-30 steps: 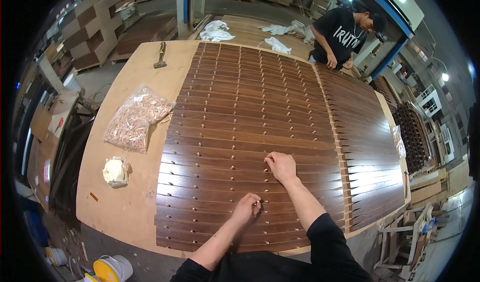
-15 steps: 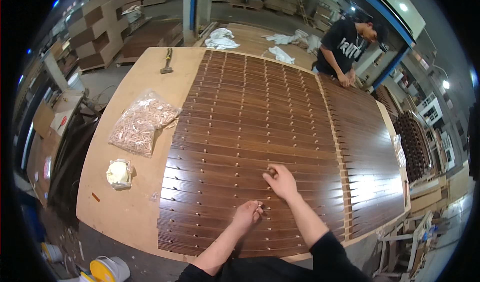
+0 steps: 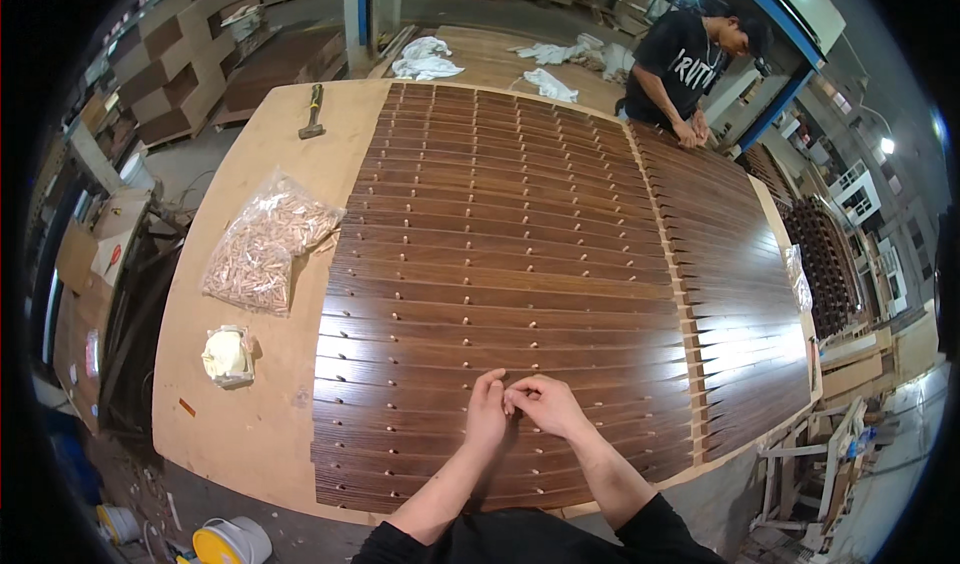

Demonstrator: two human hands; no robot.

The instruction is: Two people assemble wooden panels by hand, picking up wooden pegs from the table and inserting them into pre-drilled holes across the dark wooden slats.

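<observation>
My left hand [image 3: 486,411] and my right hand [image 3: 548,405] meet over the near middle of the dark brown wooden slats [image 3: 500,319]. The left is closed, with what looks like a small wooden dowel [image 3: 510,405] at its fingertips. Thumb and forefinger of my right hand pinch together against the left fingers; whatever they grip is hidden. Short pale dowels [image 3: 466,321] stick up from the slats in several rows. To the left, a clear plastic bag [image 3: 262,254] full of loose dowels lies on the tan board [image 3: 240,429].
A hammer [image 3: 313,114] lies at the board's far left, and a small container with cream-coloured contents [image 3: 229,356] sits nearer. A co-worker [image 3: 680,69] bends over the far right slats. White cloths [image 3: 425,59] lie beyond. Buckets [image 3: 232,541] stand on the floor, lower left.
My right hand has drawn back from the slats toward me and now touches my left hand. The left has moved slightly up. The whole view has shifted a little.
</observation>
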